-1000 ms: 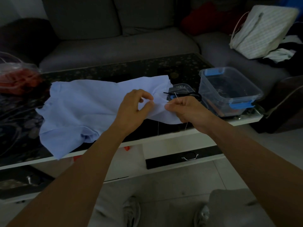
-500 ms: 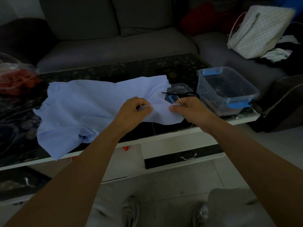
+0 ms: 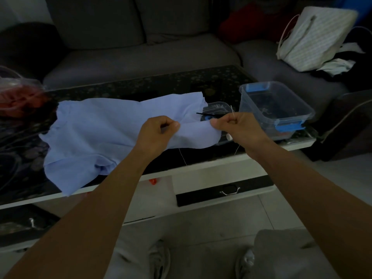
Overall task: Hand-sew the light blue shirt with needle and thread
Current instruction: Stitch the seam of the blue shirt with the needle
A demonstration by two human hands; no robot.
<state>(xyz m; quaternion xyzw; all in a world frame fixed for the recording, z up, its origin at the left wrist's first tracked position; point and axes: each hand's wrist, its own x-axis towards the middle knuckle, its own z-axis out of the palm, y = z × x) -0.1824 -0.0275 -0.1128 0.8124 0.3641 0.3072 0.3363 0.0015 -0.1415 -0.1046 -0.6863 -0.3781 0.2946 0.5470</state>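
From the head view, the light blue cloth shirt [image 3: 104, 127] lies spread along the front edge of the table [image 3: 141, 87], a low one with a dark, patterned glass top and a white frame, and its right end is lifted between the two hands. The left hand [image 3: 157, 133] is curled tight, pinching a fold of the cloth. The right hand [image 3: 235, 125] is also closed, thumb pressed to the shirt's edge, gripping a thin metal needle [image 3: 232, 110] whose tip stands up above the knuckles. A pale thread [image 3: 237, 149] hangs from under that hand past the table's front edge. The step looks like tensioning the seam for a stitch: keep the cloth taut between the pinches, enter close to the edge, and draw the thread through gently so it does not snag or pucker. Near the table's right edge sits a clear plastic box with blue clips [image 3: 281, 109]. A grey fabric sofa [image 3: 141, 55] stands behind the table, with a white striped bag [image 3: 314, 37] on it. The room is dim.
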